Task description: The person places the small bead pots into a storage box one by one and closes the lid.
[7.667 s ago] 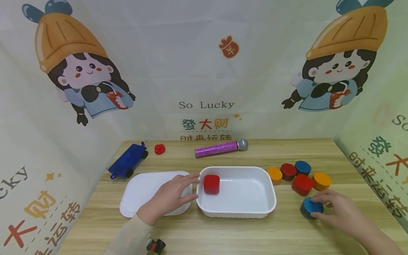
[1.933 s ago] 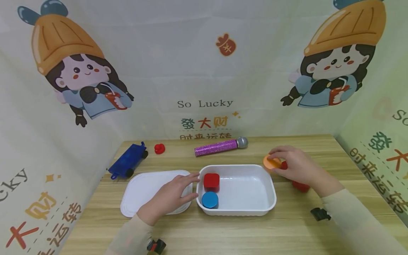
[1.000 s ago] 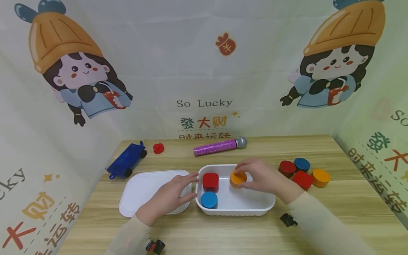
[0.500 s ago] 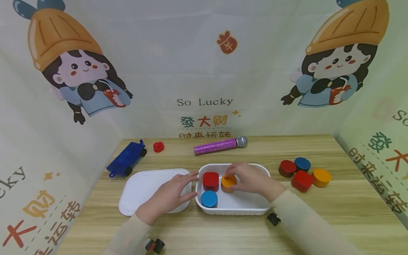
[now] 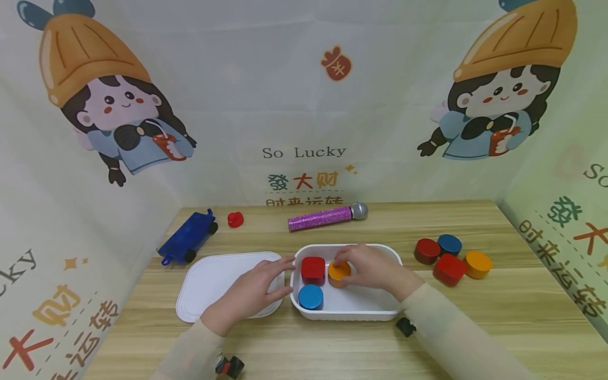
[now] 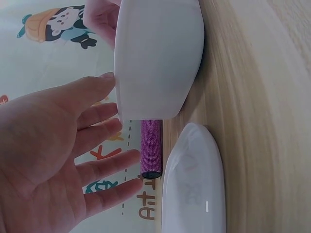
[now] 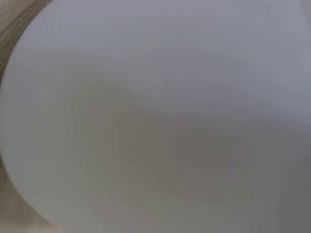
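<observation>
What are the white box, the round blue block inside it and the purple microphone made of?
The white box: probably hard plastic, smooth, with thin walls and rounded corners.
The round blue block: painted wood or plastic, I can't tell; its even colour looks glossy.
The purple microphone: sparkly handle, maybe glitter or tiny beads; shiny silvery head, perhaps metal.

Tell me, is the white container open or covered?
Open: the head view shows a red block and blue block inside the white container, and the white lid lies beside it.
</observation>
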A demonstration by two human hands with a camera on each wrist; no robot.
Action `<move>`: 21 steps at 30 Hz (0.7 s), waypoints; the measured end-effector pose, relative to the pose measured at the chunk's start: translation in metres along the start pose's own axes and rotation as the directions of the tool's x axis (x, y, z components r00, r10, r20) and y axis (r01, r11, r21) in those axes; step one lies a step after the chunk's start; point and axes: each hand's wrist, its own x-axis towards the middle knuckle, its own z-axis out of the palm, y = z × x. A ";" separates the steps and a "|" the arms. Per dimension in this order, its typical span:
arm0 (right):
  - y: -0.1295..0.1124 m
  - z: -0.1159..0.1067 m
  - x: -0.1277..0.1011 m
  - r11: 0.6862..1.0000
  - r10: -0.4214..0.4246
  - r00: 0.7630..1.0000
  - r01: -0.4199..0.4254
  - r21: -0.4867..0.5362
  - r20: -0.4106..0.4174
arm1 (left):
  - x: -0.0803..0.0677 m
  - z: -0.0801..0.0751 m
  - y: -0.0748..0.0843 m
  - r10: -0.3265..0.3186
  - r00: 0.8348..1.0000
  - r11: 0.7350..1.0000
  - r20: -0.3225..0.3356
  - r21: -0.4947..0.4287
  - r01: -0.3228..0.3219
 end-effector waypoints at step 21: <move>0.026 -0.044 -0.079 0.991 0.122 0.970 -0.132 -0.036 -0.210 | 0.000 0.000 0.000 0.017 1.000 1.000 -0.011 0.002 -0.017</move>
